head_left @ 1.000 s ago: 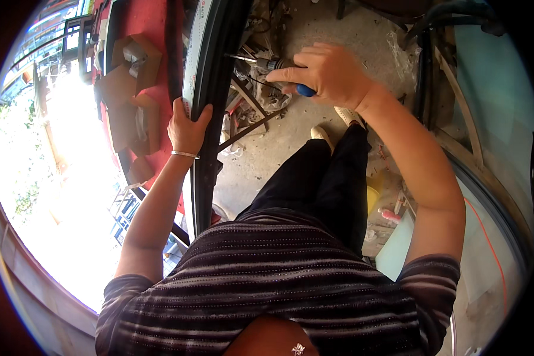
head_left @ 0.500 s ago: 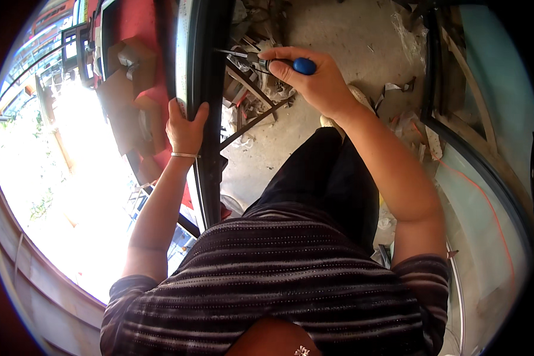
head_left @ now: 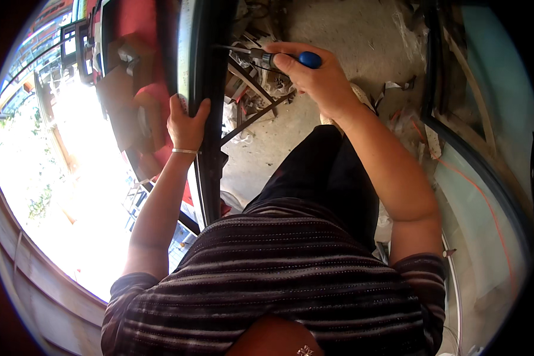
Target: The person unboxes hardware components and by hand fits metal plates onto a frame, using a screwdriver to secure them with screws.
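Note:
A long dark frame bar (head_left: 207, 136) with a pale strip along its left side stands upright before me. My left hand (head_left: 186, 126) grips it, thumb on the dark face and fingers over the pale strip; a bracelet is on that wrist. My right hand (head_left: 317, 74) holds a screwdriver (head_left: 310, 60) by its dark, blue-ended handle. Its thin metal shaft points left, with the tip at the dark face of the bar, farther up than my left hand. Whether the tip sits in a screw or a hole is too small to tell.
Wood strips (head_left: 258, 118) and scraps litter the concrete floor (head_left: 332, 29) beyond the bar. At right stands a dark-framed glass panel (head_left: 492, 196) with an orange cord (head_left: 477, 190) across it. Left of the bar, a cardboard box (head_left: 121, 104) lies on a red surface.
My right hand and the screwdriver handle have shifted slightly to the right, and the tool has turned a little in my fingers. My left hand keeps its hold on the bar.

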The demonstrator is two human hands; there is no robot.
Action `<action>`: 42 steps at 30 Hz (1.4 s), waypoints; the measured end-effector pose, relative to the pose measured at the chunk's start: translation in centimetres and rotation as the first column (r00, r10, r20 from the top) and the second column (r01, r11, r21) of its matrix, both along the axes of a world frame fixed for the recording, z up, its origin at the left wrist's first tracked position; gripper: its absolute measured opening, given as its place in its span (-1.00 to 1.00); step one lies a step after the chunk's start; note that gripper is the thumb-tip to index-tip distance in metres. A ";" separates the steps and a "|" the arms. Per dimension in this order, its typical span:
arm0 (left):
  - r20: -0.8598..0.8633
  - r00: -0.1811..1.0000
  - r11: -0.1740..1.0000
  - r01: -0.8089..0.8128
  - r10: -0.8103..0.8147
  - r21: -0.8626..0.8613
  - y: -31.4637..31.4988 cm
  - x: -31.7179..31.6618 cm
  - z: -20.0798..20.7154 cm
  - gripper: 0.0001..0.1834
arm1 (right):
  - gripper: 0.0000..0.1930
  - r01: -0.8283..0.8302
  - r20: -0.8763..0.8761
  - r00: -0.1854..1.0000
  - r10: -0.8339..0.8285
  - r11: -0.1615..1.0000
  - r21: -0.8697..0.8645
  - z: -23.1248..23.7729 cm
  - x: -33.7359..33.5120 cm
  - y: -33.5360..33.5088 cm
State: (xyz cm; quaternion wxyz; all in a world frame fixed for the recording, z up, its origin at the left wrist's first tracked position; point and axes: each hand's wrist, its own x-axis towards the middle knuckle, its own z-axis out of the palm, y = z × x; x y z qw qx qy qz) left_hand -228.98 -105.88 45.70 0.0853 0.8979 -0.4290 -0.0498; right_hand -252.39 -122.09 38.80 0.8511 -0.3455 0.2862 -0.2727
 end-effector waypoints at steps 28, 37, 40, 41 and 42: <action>0.093 0.856 0.860 -0.501 0.509 -0.095 51.2 -6.6 4.9 -0.33 | -0.71 -0.880 -0.782 0.423 0.458 0.414 -0.234 2.7 2.6 23.6; -0.221 0.910 0.930 -0.310 0.351 0.197 56.8 -0.6 2.0 -0.43 | -0.63 -0.862 -0.637 0.489 0.596 0.444 -0.246 7.5 3.2 36.1; -0.236 0.924 0.938 -0.241 0.300 0.250 56.9 0.0 2.1 -0.43 | -0.62 -0.802 -0.559 0.550 0.620 0.580 -0.145 8.5 2.5 39.3; -0.225 0.929 0.931 -0.226 0.295 0.288 57.1 0.5 2.3 -0.42 | -0.65 -0.771 -0.555 0.601 0.576 0.601 -0.211 8.6 2.2 40.7; -0.221 0.945 0.938 -0.168 0.241 0.302 57.0 1.0 2.3 -0.42 | -0.65 -0.732 -0.547 0.635 0.546 0.650 -0.202 8.4 1.9 42.0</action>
